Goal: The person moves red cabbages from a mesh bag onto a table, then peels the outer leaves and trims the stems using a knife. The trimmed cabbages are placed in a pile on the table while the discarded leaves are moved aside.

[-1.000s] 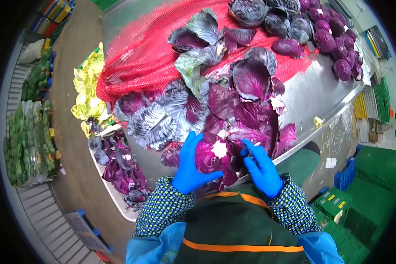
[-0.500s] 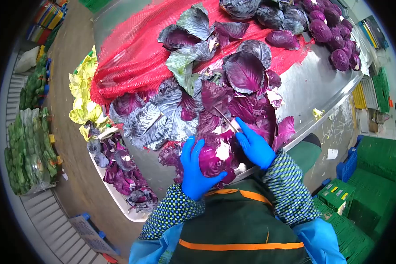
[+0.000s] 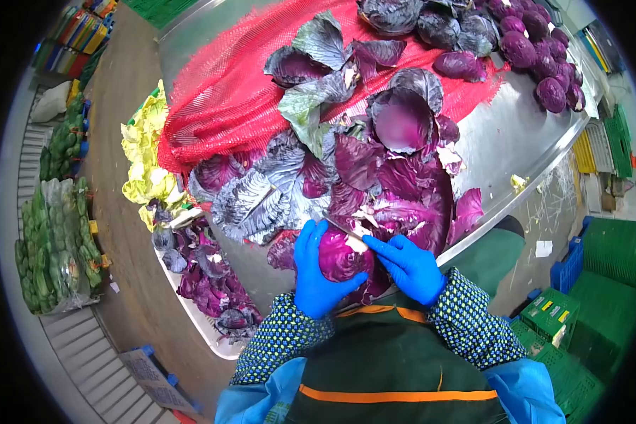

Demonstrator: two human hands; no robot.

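In the head view, my left hand (image 3: 316, 283), in a blue glove, is wrapped around the left side of a red cabbage head (image 3: 340, 260) close to my apron. My right hand (image 3: 408, 267), also gloved in blue, grips a small knife (image 3: 343, 228). Its blade lies across the top of the cabbage near the pale cut stem, pointing at my left fingertips. The knife's handle is mostly hidden in my fingers. Loose purple outer leaves (image 3: 403, 177) and a large dark leaf (image 3: 246, 206) are heaped just beyond both hands.
Red netting (image 3: 233, 85) covers part of the metal table (image 3: 491, 134). Trimmed purple cabbages (image 3: 544, 63) and untrimmed heads (image 3: 438, 27) sit at the far right. A white tray of leaf scraps (image 3: 215, 343) stands left, with yellowish leaves (image 3: 148, 152) behind. Green crates (image 3: 608, 283) are at right.
The knife blade has come down and nearer, from over the leaves onto the cabbage's stem area. My right hand has moved closer to my left, which still holds the cabbage.
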